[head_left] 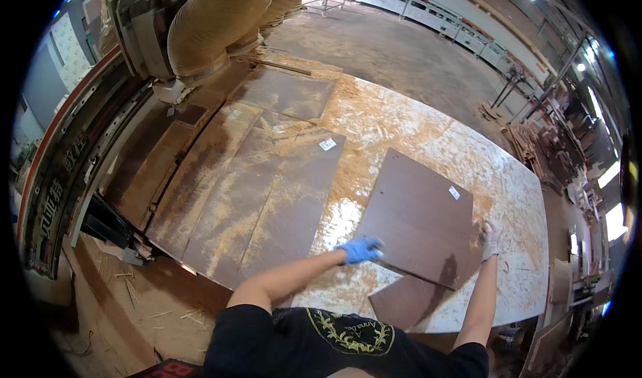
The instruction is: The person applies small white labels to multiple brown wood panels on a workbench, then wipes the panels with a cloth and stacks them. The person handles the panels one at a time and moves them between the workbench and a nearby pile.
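A flat brown panel [418, 207] with a small white label [454, 193] lies in front of me, slightly turned. My left hand [362, 249], in a blue glove, is at the panel's left corner, fingers stretched toward it and a little blurred. Beside the panel's right edge is my right hand [491, 240] in a whitish glove. Its fingers look apart; whether they touch the edge I cannot tell. A smaller brown piece [404, 302] lies nearer to me, partly under the panel.
The pale worktable [515, 244] is strewn with sawdust. More brown boards [267, 177], dusted with sawdust, lie left of the panel beside a machine beam [60, 150]. Thick ribbed hoses [217, 23] hang at the far left. Board offcuts [528, 152] are stacked beyond the table's right side.
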The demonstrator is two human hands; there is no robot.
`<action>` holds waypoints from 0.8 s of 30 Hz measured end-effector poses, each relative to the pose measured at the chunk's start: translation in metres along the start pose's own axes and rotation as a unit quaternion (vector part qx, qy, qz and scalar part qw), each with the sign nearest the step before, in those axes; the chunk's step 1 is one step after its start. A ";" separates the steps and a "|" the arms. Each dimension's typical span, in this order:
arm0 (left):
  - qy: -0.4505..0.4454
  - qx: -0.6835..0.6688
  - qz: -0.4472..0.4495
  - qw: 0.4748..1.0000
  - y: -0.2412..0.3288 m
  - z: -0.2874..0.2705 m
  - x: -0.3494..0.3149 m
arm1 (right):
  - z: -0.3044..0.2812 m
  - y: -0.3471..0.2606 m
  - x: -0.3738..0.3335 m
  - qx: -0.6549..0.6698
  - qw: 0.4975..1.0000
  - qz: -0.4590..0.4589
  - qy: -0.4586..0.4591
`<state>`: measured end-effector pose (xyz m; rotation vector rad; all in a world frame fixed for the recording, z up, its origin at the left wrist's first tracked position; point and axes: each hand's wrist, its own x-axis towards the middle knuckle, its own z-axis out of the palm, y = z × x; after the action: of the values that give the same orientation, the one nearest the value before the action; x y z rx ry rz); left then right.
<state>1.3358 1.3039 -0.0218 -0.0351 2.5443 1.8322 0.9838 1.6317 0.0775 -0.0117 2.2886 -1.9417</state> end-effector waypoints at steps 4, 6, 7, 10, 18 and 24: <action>0.238 0.117 -0.162 0.950 -0.054 -0.155 -0.028 | 0.130 0.000 0.006 -0.150 0.977 -0.051 -0.145; 0.285 0.148 -0.303 0.897 -0.077 -0.233 -0.039 | 0.217 0.007 -0.003 -0.161 0.953 -0.083 -0.242; 0.309 0.132 -0.312 0.889 -0.088 -0.269 -0.046 | 0.263 0.011 -0.010 -0.158 0.934 -0.120 -0.297; 0.402 0.210 -0.343 0.823 -0.121 -0.362 -0.057 | 0.402 0.017 -0.030 -0.247 0.896 -0.163 -0.331; 0.457 0.341 -0.411 0.711 -0.214 -0.562 -0.067 | 0.692 0.000 -0.059 -0.485 0.784 -0.280 -0.269; 0.502 0.355 -0.396 0.682 -0.254 -0.638 -0.034 | 0.741 0.012 -0.033 -0.524 0.777 -0.291 -0.194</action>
<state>1.3810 0.6194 -0.0594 -2.1955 2.6787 0.3664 1.1005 0.9095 -0.0473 -1.2037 2.8497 -0.3809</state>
